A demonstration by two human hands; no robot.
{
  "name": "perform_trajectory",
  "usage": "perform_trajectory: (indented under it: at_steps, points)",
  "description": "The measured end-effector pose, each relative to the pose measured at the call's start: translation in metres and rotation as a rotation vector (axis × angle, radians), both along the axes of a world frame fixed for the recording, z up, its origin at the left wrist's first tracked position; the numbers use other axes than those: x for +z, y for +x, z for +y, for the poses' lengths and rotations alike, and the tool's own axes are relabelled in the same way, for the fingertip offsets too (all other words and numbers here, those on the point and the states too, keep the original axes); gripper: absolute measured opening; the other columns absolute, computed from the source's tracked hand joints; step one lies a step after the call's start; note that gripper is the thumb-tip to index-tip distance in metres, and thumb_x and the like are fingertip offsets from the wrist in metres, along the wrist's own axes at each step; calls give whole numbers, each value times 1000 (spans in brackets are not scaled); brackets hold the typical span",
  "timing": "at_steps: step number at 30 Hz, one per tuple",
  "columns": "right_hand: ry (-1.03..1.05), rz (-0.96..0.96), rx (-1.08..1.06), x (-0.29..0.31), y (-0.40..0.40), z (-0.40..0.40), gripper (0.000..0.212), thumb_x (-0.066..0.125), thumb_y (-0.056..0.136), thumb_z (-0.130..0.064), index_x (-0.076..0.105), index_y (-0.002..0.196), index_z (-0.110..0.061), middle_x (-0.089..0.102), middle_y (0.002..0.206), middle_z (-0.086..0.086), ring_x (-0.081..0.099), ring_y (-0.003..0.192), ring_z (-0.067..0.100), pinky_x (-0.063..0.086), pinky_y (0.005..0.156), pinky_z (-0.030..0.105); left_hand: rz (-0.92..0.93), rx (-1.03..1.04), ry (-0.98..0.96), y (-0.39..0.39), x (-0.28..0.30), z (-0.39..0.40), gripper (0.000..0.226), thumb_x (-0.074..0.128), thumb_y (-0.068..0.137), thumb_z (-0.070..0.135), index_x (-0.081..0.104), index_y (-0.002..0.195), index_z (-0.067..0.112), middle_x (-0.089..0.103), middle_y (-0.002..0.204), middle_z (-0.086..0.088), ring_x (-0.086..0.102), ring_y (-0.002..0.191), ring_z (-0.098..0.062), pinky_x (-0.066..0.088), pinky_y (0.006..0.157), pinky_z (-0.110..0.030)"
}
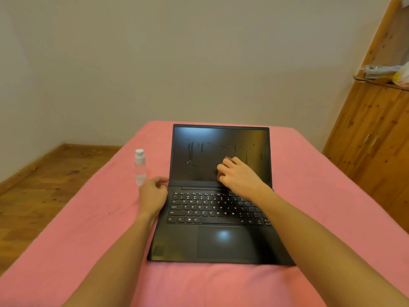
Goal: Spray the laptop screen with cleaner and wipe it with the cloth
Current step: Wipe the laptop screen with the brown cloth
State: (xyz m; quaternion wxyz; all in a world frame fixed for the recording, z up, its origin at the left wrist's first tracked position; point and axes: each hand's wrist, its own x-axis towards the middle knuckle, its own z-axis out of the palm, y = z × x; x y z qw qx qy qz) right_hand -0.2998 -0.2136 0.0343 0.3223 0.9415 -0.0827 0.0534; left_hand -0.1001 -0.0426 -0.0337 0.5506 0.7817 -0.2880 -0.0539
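On the pink-covered desk [309, 173] sits an open black laptop [212, 218], its dark screen [205, 165] streaked with running droplets. Against the lower screen, the right hand [239, 176] presses a small pinkish cloth [221, 175] under curled fingers. Beside the laptop's left edge, the left hand [153, 193] rests loosely curled, holding nothing, near an upright clear spray bottle with a white cap [140, 167].

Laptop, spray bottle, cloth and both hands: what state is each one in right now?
Black laptop: lid open, screen dark, streaked with running droplets.
Small clear spray bottle: upright on the pink cover, untouched.
Pinkish cloth: mostly hidden, pressed against the screen.
Right hand: holds cloth.
Left hand: rests at laptop's left edge.
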Motion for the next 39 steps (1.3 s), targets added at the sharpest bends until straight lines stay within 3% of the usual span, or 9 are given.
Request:
perform_trajectory:
  at_steps: [13,20,23,29,34,37,39]
  points:
    - [-30,-90,-21,1,-39,-13,12,75,73,-11,74,85,-13,66,104,7,59,101,30,49,84,39,-20,-4,8,2,-2,0,39,49,74,-7,75,96,14,73,85,0,67,82,-13,45,77,-24]
    - [-52,-107,-44,0,-57,-22,10,73,73,-9,74,81,-13,66,100,7,61,98,32,50,84,40,-29,-7,10,1,-3,0,40,49,74,-6,74,97,15,72,83,1,67,83,-14,45,76,-24]
    - [-40,-100,-83,-4,-62,-25,16,63,79,-7,74,90,-11,64,106,9,57,104,35,46,90,43,-47,-9,20,2,-3,1,41,48,74,-5,75,98,14,74,87,1,68,86,-14,50,82,-30]
    - [46,-142,-201,-9,-72,-28,23,58,84,-7,72,102,-9,62,115,14,54,110,39,45,92,45,-51,-4,26,2,-3,0,41,49,74,-5,75,100,13,74,89,-3,68,87,-18,49,82,-29]
    - [286,-237,-305,-18,-76,-31,35,55,83,-8,61,118,-14,52,129,10,47,115,33,41,93,41,-39,-4,36,3,-4,1,41,49,74,-3,75,100,15,74,87,0,69,88,-18,51,84,-31]
    - [389,-359,-358,-23,-77,-29,37,63,75,-4,59,110,-15,53,129,10,51,109,32,45,87,39,-36,-6,38,4,-4,0,41,48,73,-2,75,100,15,74,87,0,69,88,-18,52,84,-32]
    - [478,-473,-370,-27,-75,-28,32,61,74,-1,59,103,-16,57,117,7,54,101,31,48,79,40,-39,-12,40,4,-5,0,42,48,73,-2,75,100,15,75,88,-1,69,88,-18,53,88,-35]
